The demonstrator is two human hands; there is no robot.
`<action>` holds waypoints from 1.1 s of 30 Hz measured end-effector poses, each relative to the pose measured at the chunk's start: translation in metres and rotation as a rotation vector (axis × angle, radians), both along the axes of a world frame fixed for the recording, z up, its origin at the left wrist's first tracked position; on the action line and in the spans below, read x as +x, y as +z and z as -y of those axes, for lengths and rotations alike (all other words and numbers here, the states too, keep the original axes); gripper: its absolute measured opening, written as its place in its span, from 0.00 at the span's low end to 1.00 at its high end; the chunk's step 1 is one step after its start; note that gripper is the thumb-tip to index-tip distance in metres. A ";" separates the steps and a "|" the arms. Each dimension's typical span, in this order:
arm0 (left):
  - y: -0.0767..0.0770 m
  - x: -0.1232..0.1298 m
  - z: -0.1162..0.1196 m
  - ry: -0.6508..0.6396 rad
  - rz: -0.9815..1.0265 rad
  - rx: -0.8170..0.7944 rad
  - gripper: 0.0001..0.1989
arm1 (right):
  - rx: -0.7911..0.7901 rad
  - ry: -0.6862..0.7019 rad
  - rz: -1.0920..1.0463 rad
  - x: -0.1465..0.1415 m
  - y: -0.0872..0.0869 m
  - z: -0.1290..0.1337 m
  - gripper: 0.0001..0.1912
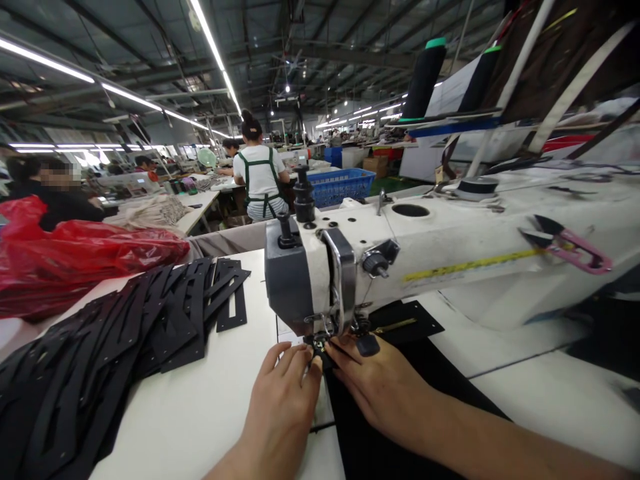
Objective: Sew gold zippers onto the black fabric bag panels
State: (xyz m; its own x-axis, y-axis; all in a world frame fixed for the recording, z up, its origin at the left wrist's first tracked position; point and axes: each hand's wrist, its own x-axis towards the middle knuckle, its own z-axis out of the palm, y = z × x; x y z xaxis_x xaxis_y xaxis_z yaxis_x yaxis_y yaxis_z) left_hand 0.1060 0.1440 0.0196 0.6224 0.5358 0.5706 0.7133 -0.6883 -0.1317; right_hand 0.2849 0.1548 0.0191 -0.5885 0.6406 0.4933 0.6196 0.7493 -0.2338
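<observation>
Both hands are at the needle end of a white sewing machine. My left hand has bent fingers closed at the edge of a black fabric piece, just left of the presser foot. My right hand lies on the same fabric, its fingertips closed on it beside the foot. The fabric passes under the machine arm, where a brass-coloured zipper shows on it. The exact grip at the needle is partly hidden by fingers and metal parts.
Black slotted pieces lie overlapped on the left of the table, beside a red plastic bag. Pink-handled snips and a yellow tape measure are on the machine arm. Thread cones stand above. A co-worker is ahead.
</observation>
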 end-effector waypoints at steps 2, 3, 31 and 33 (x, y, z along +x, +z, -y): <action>-0.001 -0.001 -0.002 -0.013 0.014 0.002 0.13 | 0.012 0.003 0.016 -0.001 0.001 0.000 0.15; -0.001 -0.002 -0.003 -0.017 0.015 -0.009 0.12 | 0.013 0.004 0.030 -0.001 0.001 -0.001 0.15; -0.014 -0.004 -0.018 -0.021 0.146 0.008 0.07 | -0.071 0.007 -0.034 -0.001 0.005 -0.007 0.12; -0.015 -0.005 -0.019 -0.032 0.163 0.026 0.06 | -0.075 0.015 -0.058 0.000 0.004 -0.007 0.12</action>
